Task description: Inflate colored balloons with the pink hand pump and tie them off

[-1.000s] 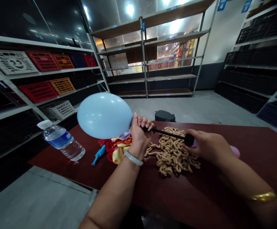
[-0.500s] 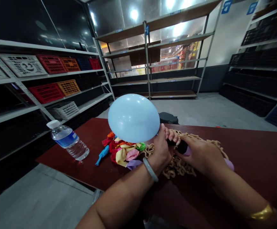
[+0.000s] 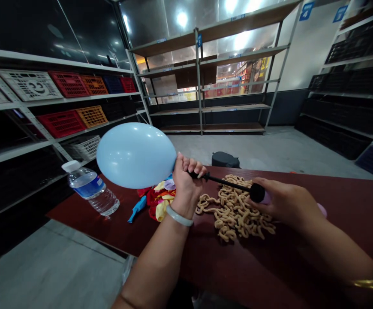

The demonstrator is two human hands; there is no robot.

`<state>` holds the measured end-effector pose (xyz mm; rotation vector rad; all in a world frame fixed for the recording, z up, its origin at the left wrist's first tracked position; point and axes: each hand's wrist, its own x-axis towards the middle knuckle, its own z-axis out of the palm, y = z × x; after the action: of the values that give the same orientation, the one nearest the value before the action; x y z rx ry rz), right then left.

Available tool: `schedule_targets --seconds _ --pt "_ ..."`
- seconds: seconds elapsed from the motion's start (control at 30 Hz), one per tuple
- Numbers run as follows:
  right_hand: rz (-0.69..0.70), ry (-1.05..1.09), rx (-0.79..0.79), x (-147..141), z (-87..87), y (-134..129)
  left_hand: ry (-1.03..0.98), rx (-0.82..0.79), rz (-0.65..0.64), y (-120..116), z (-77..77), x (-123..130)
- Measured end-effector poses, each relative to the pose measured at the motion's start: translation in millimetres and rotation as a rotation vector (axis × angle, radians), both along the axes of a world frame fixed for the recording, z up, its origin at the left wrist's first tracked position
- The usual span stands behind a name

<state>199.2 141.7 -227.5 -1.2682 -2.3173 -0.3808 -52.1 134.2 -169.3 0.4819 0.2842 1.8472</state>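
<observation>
A light blue balloon [image 3: 135, 155], inflated and round, points left from my left hand [image 3: 189, 175]. The fingers of that hand are closed around the balloon's neck and the black nozzle end of a hand balloon pump [image 3: 227, 183]. A thin black rod of the pump runs from there to its purple body, which my right hand [image 3: 283, 204] grips; the palm and fingers hide most of the body. Below the rod lies a heap of beige chain links [image 3: 238, 210]. Uninflated balloons [image 3: 160, 201] in several colours are piled under the blue one.
A water bottle [image 3: 91, 189] with a white cap stands on the left of the dark red table [image 3: 344, 201]. Beyond the table are metal shelves [image 3: 234, 128], crates [image 3: 62, 124] on the left rack and a dark grey object [image 3: 225, 159] on the floor.
My left hand and the blue balloon have moved left, away from my right hand. The pump has been drawn out, and its black rod now shows between my hands.
</observation>
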Motion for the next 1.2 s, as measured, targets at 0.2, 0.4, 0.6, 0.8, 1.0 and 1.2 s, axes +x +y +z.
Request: schedule_targets --seconds 0.2,0.4,0.6,0.8,1.0,1.2 --pt "-0.046 -0.042 0.034 -9.7 -0.4 -8.7 0.031 0.04 -0.049 -5.1 -11.0 26.3" --pt "0.001 -0.051 0.008 -28.6 1.5 -21.4 0.105 0.033 -0.173 -12.9 -33.1 68.8" --pt "0.086 -0.028 -0.088 -31.5 -1.4 -21.1 0.23 -0.029 -0.058 -8.2 -46.4 79.2" --pt "0.112 -0.044 -0.017 -32.0 7.7 -23.1 0.222 -0.078 -0.054 2.6 -48.7 62.8" --pt "0.089 -0.071 0.008 -26.0 10.3 -20.9 0.237 -0.107 -0.051 8.1 -51.1 61.1" --pt "0.02 -0.098 -0.046 -4.3 -0.4 -2.5 0.04 -0.17 0.045 21.1 -40.2 28.0"
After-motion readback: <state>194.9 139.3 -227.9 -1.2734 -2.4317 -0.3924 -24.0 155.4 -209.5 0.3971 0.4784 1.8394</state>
